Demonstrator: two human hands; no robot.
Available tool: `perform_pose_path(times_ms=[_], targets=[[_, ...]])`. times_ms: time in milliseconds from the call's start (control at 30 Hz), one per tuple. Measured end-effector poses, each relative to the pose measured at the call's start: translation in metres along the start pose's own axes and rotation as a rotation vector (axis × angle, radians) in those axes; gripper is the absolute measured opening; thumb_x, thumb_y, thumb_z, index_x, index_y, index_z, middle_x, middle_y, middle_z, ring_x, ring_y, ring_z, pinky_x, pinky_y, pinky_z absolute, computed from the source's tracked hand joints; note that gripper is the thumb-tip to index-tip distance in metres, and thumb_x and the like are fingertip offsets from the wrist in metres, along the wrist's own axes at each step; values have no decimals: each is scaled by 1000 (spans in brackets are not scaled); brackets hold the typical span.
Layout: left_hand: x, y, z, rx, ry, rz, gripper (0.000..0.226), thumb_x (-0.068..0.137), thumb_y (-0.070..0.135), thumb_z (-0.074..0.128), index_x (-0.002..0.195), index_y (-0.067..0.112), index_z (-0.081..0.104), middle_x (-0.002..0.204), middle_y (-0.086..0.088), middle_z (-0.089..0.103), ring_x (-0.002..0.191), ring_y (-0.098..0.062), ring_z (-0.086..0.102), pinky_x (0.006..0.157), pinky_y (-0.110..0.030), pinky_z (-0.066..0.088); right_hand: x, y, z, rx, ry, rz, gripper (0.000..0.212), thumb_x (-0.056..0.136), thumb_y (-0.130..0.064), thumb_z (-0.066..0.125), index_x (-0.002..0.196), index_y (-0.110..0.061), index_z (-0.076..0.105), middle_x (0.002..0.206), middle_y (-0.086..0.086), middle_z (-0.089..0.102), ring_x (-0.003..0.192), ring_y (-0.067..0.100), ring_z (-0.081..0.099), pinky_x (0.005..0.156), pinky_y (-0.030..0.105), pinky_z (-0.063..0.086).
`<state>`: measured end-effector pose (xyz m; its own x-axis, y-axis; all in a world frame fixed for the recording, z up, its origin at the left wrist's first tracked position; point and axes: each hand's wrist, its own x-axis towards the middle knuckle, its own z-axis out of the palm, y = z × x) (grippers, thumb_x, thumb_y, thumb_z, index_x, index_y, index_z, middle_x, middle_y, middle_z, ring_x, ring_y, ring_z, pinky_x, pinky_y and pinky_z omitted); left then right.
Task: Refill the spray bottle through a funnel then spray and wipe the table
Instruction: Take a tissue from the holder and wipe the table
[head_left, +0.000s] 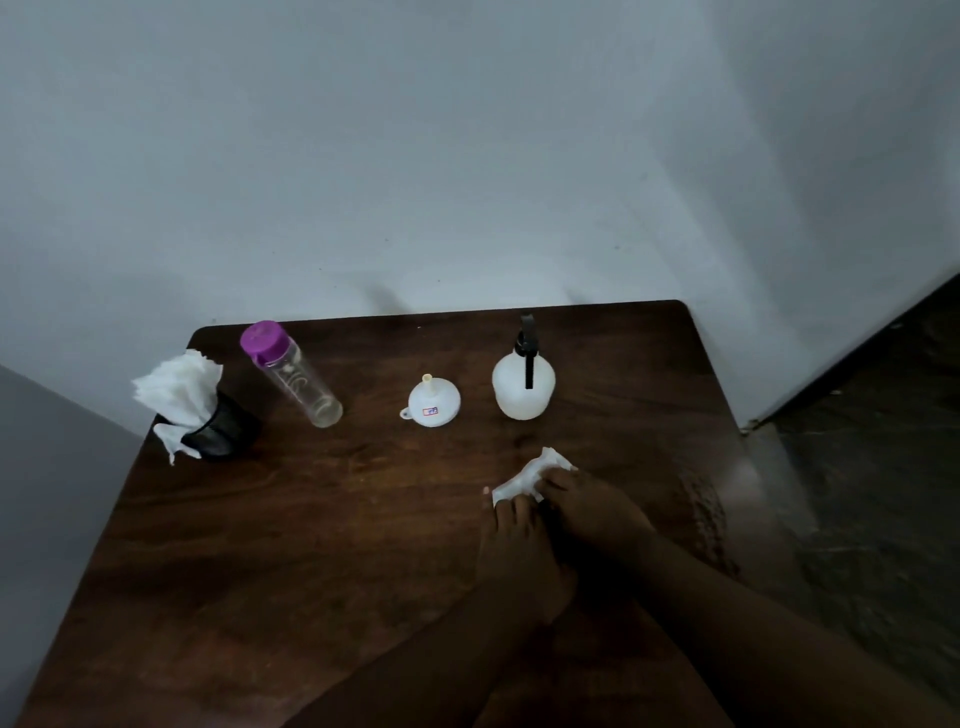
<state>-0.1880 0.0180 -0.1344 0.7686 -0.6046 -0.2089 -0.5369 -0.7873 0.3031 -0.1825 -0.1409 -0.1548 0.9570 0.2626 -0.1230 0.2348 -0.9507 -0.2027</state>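
Observation:
A white spray bottle (523, 387) with a black trigger head stands at the back right of the dark wooden table (322, 519). Left of it a white funnel (432, 403) rests upside down, spout up. A clear water bottle (293, 375) with a purple cap stands further left. In front of the spray bottle a crumpled white tissue (527, 477) lies on the tabletop. My left hand (519, 545) and my right hand (592, 512) both press on it, fingers bent over its near edge, side by side and touching.
A black mesh holder (221, 427) stuffed with white tissues (179, 389) sits at the table's back left corner. A grey wall runs behind the table. Dark floor (872, 467) lies beyond the right edge. Wet droplets glisten on the table near the right edge (706, 519).

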Motion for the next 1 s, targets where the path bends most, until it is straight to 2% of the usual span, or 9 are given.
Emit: perform_pose_path(times_ms=[100, 233, 300, 367, 433, 500, 567, 800, 1000], targets=[[10, 11, 8, 98, -48, 81, 67, 79, 66, 54, 126, 19, 67, 121, -2, 69, 114, -22, 65, 122, -51, 10, -13, 16, 7, -14, 59, 64, 23, 78, -18, 79, 98, -7, 77, 99, 12, 76, 82, 23, 76, 69, 36, 64], [25, 27, 17, 182, -152, 80, 74, 69, 75, 63, 122, 24, 72, 120, 1, 72, 114, -17, 68, 121, -47, -13, -28, 25, 4, -3, 70, 178, 18, 89, -20, 66, 93, -6, 77, 93, 13, 75, 77, 25, 75, 68, 36, 63], [27, 33, 15, 153, -196, 100, 86, 79, 76, 36, 141, 19, 56, 141, -6, 59, 134, -25, 52, 119, -49, -15, -35, 24, -5, 2, 69, 260, 36, 103, -19, 41, 104, -4, 74, 104, 16, 72, 92, 31, 72, 79, 41, 61], [31, 36, 13, 194, -138, 204, 101, 75, 72, 9, 157, 16, 26, 161, -12, 30, 151, -31, 22, 119, -53, -17, -44, 23, -11, 35, -37, 341, 36, 104, -18, 39, 131, -6, 59, 134, 16, 58, 124, 34, 55, 103, 46, 47], [30, 41, 5, 223, -186, 239, 102, 74, 71, 5, 159, 15, 12, 166, -12, 15, 154, -32, 8, 121, -54, -14, -54, 22, -9, 48, -86, 385, 40, 104, -21, 45, 142, -7, 48, 144, 14, 51, 132, 27, 49, 111, 39, 39], [29, 41, 1, 281, -223, 251, 89, 90, 67, 22, 159, 13, 10, 166, -13, 12, 154, -33, 4, 122, -56, -12, -64, 19, -5, 63, -93, 386, 44, 105, -26, 45, 145, -8, 44, 147, 13, 49, 134, 23, 49, 113, 34, 38], [27, 38, 1, 304, -250, 271, 84, 97, 60, 36, 159, 11, 9, 166, -16, 12, 154, -35, 4, 122, -58, -8, -72, 14, -1, 79, -87, 365, 47, 104, -28, 46, 146, -9, 43, 149, 14, 46, 135, 24, 46, 113, 36, 39], [15, 13, -12, 410, -229, 413, 74, 103, 52, 32, 159, 9, 10, 165, -17, 13, 153, -34, 6, 123, -55, -7, -77, -24, 1, 32, -107, 406, 52, 100, -34, 51, 147, -15, 39, 150, 11, 42, 137, 25, 41, 107, 36, 46], [7, -31, -8, 466, -226, 508, 74, 103, 51, 34, 159, 9, 12, 165, -18, 15, 153, -35, 9, 120, -50, -13, -66, -69, 3, 65, -122, 484, 49, 98, -37, 51, 141, -14, 42, 138, 8, 43, 120, 21, 46, 81, 30, 57]])
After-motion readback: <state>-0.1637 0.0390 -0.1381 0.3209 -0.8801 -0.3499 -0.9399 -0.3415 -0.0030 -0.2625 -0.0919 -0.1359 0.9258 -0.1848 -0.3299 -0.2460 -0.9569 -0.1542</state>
